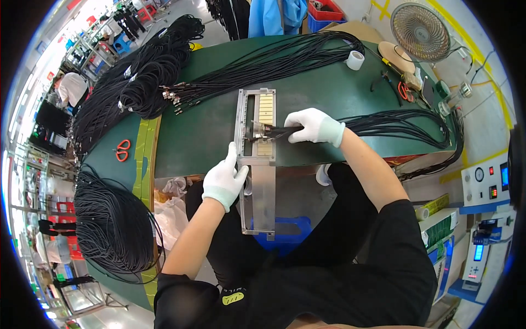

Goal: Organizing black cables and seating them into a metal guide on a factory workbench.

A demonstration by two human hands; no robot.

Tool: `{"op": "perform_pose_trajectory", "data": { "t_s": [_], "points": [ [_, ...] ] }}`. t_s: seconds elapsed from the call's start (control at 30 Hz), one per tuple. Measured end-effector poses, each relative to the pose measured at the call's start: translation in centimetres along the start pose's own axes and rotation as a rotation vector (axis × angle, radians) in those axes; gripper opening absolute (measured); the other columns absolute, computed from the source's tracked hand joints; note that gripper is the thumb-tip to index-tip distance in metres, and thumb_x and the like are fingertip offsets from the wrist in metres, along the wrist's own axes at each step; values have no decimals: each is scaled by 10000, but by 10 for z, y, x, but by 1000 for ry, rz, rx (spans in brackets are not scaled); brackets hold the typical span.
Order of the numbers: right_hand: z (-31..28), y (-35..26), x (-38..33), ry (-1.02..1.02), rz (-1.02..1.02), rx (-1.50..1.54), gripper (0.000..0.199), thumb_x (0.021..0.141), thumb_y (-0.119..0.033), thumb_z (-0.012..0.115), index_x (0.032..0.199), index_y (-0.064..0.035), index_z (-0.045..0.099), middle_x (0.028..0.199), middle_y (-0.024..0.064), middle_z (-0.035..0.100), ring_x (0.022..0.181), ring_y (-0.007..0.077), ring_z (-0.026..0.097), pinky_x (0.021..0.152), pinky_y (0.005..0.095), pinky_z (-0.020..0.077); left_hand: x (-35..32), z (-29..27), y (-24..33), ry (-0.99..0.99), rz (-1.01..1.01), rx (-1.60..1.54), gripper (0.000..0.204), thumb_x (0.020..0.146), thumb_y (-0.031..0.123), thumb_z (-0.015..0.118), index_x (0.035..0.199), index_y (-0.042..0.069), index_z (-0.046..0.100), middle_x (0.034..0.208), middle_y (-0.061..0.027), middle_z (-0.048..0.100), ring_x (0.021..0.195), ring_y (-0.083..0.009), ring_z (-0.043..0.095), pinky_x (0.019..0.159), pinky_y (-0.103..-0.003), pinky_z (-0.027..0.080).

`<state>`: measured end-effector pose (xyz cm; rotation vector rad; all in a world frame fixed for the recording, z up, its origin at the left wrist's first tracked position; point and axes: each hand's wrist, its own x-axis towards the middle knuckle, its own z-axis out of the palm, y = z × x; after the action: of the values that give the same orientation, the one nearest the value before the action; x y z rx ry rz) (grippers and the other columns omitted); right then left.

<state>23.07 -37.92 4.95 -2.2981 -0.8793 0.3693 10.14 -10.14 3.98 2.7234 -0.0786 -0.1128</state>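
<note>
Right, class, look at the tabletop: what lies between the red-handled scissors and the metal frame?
In the head view, a yellow-green strip lies just right of the red-handled scissors, then green tabletop up to the metal frame.

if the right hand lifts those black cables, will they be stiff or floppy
The black cables are probably floppy but a little springy, given their thin strands and sweeping bends. They may drag on the right hand, since a long stretch trails over the green table. Strands could splay, as gaps already show.
</note>
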Motion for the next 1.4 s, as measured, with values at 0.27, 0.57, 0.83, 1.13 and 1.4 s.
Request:
{"op": "perform_pose_trajectory", "data": {
  "t_s": [0.27,0.57,0.83,1.13,1.4],
  "points": [
    [-4,11,20,691,-119,-266,326,769,-327,762,998,-102,705,984,87,669,996,305,588,865,410,477,5,-6,-22,-4,18,-200,615,880,385,659,1428,153,501,685,-68,632,698,-282,637,687,-413,510],
    [27,8,14,552,-244,-341,143,791,-270,723,841,-142,684,778,47,619,812,286,582,742,405,480,53,-1,-12,378,144,-535,310,867,201,708,1160,103,691,924,-97,666,813,-227,659,759,-355,527],
    [21,-17,-3,515,-329,-212,111,773,-174,751,864,-116,724,827,27,683,823,255,602,782,370,476,51,8,-10,636,329,-308,152,843,201,718,960,103,722,1036,-91,687,996,-300,621,912,-412,468],
    [55,-66,2,370,-346,-100,271,764,-317,748,926,-105,702,861,63,685,866,297,624,786,409,478,48,11,-1,552,561,-421,128,786,158,756,746,80,662,959,-87,696,991,-295,628,891,-409,470],
    [47,-62,-3,270,-135,94,188,794,-291,711,839,-108,724,771,85,684,780,293,633,716,399,503,42,11,0,588,517,-397,147,788,188,755,733,88,662,981,-72,694,1018,-281,618,916,-402,435]
  ]
}}
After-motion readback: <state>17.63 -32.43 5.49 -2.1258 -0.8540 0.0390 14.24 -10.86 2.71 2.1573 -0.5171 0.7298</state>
